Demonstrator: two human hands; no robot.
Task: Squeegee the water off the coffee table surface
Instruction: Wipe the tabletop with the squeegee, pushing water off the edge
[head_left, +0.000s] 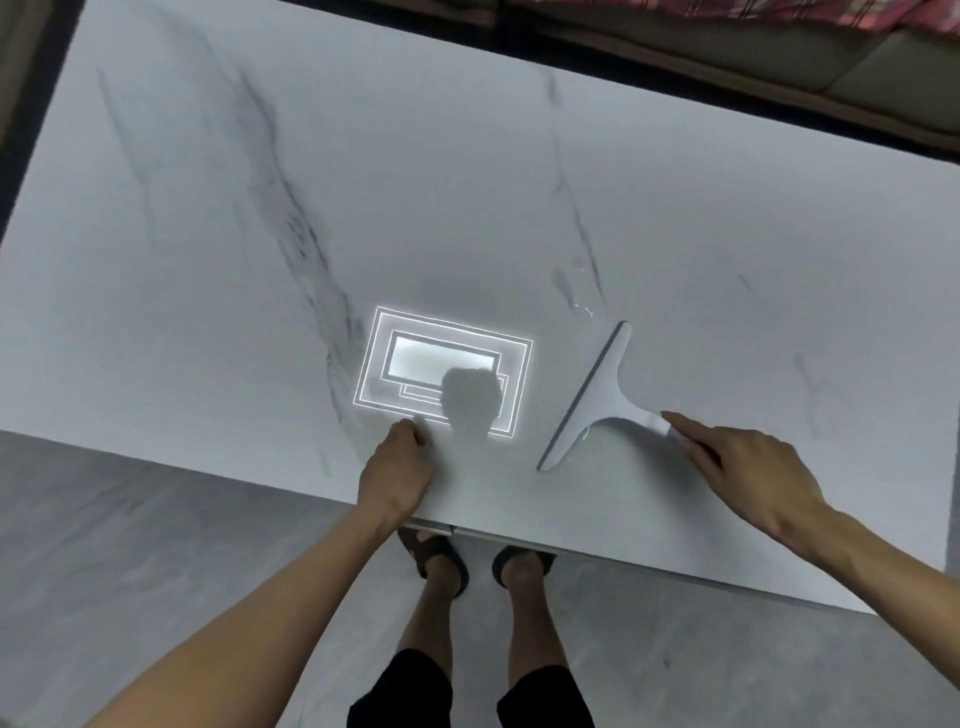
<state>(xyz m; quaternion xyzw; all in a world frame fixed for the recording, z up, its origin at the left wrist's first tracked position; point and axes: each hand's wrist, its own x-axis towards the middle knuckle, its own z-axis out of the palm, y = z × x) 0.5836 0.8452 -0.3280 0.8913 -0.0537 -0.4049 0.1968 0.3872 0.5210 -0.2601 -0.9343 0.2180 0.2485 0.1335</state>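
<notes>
My right hand (737, 467) is gripping the squeegee (597, 397) handle loosely, my left hand (397, 470) is resting clenched on the table (467, 182); the blade could be tilting and leaving streaks.

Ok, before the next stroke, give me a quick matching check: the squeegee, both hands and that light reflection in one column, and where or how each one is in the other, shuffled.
Things:
1. squeegee
2. left hand
3. right hand
4. light reflection

Places and states:
A. grips the handle, index finger stretched out
B. bright rectangles on the table, left of the squeegee
C. lies on the table, set diagonally
D. fingers curled, rests near the table's front edge

Pairs: 1-C, 2-D, 3-A, 4-B.
</notes>
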